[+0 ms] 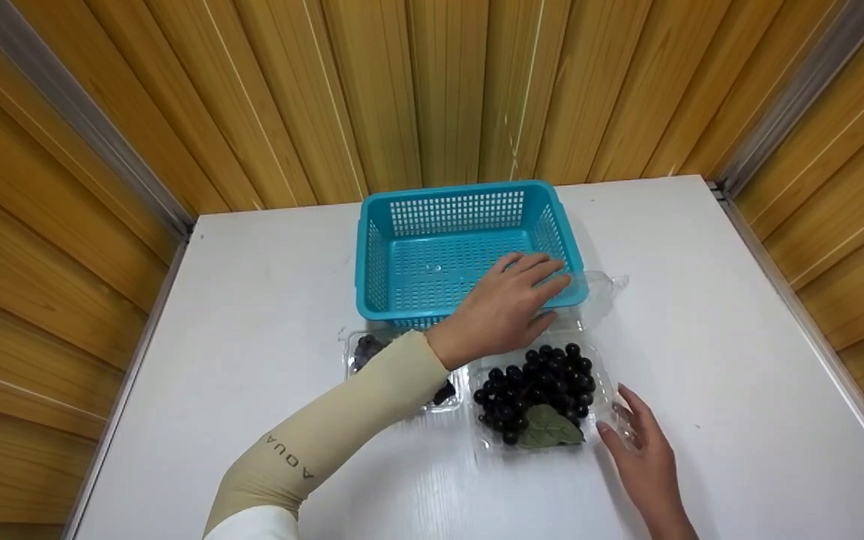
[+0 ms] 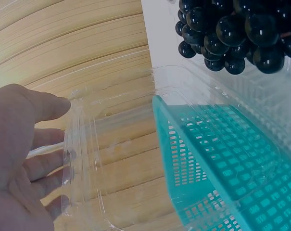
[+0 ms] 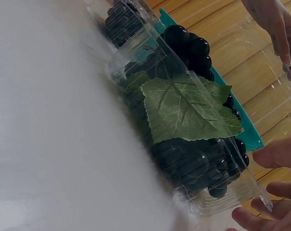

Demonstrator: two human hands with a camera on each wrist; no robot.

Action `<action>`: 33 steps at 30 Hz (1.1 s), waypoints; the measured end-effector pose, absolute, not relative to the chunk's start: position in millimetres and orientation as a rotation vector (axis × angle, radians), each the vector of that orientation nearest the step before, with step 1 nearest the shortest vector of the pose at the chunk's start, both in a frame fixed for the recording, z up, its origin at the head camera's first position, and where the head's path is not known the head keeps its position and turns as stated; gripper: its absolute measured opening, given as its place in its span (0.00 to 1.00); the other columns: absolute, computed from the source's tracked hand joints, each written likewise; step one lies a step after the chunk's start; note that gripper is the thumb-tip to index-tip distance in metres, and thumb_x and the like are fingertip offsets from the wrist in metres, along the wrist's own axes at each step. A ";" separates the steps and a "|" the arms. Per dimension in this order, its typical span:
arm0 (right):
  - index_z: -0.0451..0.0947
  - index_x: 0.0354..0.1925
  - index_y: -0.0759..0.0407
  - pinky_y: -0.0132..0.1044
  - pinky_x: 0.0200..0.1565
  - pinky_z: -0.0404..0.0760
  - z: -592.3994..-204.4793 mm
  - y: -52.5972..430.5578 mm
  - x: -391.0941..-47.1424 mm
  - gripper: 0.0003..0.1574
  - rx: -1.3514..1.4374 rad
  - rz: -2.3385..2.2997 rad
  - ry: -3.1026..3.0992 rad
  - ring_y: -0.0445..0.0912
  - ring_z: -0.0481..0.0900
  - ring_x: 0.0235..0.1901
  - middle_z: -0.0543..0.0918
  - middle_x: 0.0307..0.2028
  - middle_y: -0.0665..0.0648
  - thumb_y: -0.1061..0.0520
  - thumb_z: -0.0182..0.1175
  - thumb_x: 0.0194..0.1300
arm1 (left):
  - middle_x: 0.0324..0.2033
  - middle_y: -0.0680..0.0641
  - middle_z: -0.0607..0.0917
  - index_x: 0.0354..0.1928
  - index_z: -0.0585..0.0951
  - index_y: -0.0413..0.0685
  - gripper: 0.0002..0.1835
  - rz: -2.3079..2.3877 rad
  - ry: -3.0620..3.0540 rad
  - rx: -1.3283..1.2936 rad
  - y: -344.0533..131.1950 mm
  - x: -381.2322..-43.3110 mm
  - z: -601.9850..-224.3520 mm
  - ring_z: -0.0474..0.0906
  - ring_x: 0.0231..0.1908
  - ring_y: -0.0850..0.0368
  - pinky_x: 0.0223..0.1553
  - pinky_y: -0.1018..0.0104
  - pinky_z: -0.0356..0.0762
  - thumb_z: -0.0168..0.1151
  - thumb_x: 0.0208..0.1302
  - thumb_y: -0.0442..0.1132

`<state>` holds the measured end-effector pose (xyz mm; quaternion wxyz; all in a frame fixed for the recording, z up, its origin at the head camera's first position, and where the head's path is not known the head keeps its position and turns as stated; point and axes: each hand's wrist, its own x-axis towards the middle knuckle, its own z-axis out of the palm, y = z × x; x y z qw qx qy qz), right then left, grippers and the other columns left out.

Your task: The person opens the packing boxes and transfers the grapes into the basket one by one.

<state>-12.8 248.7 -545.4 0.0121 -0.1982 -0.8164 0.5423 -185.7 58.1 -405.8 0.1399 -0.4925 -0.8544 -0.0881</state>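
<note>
A clear plastic clamshell box (image 1: 604, 379) holds dark grapes (image 1: 537, 382) with a green leaf (image 3: 183, 106) over them. Its lid (image 2: 126, 168) is swung up and back, partly across the blue basket (image 1: 469, 196). My left hand (image 1: 503, 304) reaches over the basket's near right corner, its fingers spread and fingertips at the lid's edge. At the box's right end is my right hand (image 1: 642, 450), thumb and fingers apart around the clear rim (image 3: 263, 197). A second clear box (image 1: 349, 375) of dark grapes lies to the left, partly covered by my left forearm.
The boxes and the basket stand on a white table (image 1: 274, 300). Behind the basket rises a wood-patterned wall (image 1: 447, 90), with similar panels on both sides. My left sleeve (image 1: 327, 427) crosses the table's front.
</note>
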 end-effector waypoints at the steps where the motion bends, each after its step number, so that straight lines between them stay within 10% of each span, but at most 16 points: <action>1: 0.50 0.69 0.43 0.53 0.63 0.59 -545.3 249.0 -13.3 0.43 -0.610 1.694 -2.541 0.50 0.61 0.65 0.57 0.69 0.50 0.45 0.58 0.61 | 0.63 0.52 0.70 0.62 0.68 0.56 0.26 -0.257 -2.454 -1.444 58.2 -185.5 -405.9 0.61 0.65 0.57 0.66 0.59 0.56 0.52 0.63 0.52; 33: 0.48 0.70 0.44 0.50 0.62 0.62 -542.8 248.5 -22.0 0.43 -0.548 1.641 -2.589 0.49 0.58 0.67 0.57 0.69 0.51 0.43 0.55 0.62 | 0.64 0.53 0.68 0.62 0.69 0.54 0.23 -0.278 -2.266 -1.724 62.4 -166.3 -419.8 0.61 0.65 0.59 0.66 0.68 0.56 0.54 0.64 0.45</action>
